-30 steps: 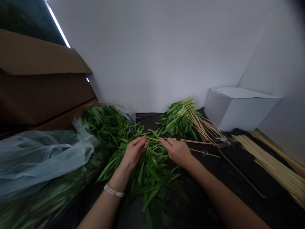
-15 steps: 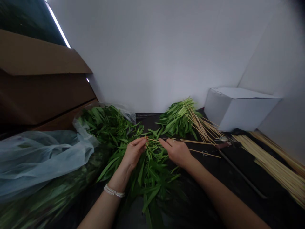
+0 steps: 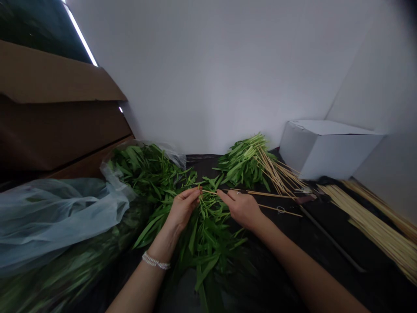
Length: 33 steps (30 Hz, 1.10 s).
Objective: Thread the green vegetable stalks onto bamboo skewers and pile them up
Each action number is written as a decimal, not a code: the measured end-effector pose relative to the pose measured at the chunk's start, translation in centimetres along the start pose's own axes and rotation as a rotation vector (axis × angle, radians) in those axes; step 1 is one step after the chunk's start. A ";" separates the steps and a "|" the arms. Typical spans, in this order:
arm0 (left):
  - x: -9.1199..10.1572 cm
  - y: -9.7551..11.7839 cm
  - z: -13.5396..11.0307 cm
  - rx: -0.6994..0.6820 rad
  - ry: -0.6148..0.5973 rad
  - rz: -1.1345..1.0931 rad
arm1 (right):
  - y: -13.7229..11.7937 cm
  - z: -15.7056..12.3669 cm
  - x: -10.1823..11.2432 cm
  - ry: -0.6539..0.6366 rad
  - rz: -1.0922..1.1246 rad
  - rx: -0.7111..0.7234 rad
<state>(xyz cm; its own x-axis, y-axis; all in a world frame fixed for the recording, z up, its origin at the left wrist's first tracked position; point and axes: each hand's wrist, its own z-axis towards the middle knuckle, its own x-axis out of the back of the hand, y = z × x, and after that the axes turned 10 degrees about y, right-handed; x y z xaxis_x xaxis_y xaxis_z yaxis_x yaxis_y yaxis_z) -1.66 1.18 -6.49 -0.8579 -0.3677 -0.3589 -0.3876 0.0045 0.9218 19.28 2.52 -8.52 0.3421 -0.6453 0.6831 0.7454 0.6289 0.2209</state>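
My left hand (image 3: 182, 208) pinches the stems of a bunch of long green leafy vegetables (image 3: 206, 237) that lies on the black-covered table (image 3: 276, 278) between my arms. My right hand (image 3: 243, 208) is closed on a thin bamboo skewer (image 3: 260, 193) whose tip points left into those stems, close to my left fingers. A pearl bracelet (image 3: 155, 261) is on my left wrist.
A pile of skewered greens (image 3: 250, 163) lies at the back. Loose greens (image 3: 143, 167) spill from a clear plastic bag (image 3: 55, 213) on the left, beside brown cardboard boxes (image 3: 58, 113). A white box (image 3: 322, 145) and heaps of bare skewers (image 3: 374, 224) are on the right.
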 end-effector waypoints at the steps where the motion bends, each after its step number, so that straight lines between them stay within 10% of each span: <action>1: 0.0 0.0 0.0 -0.004 -0.002 0.003 | 0.0 0.0 0.0 0.001 0.001 0.001; 33: 0.7 -0.9 0.8 -0.098 0.001 0.139 | -0.2 0.0 0.0 -0.037 -0.025 0.015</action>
<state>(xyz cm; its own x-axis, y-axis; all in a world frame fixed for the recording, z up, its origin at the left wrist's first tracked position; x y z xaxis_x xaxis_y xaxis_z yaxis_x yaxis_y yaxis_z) -2.17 1.63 -7.63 -0.9007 -0.3706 -0.2268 -0.2305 -0.0348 0.9724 19.11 2.36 -8.62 0.3022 -0.6447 0.7022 0.7448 0.6195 0.2482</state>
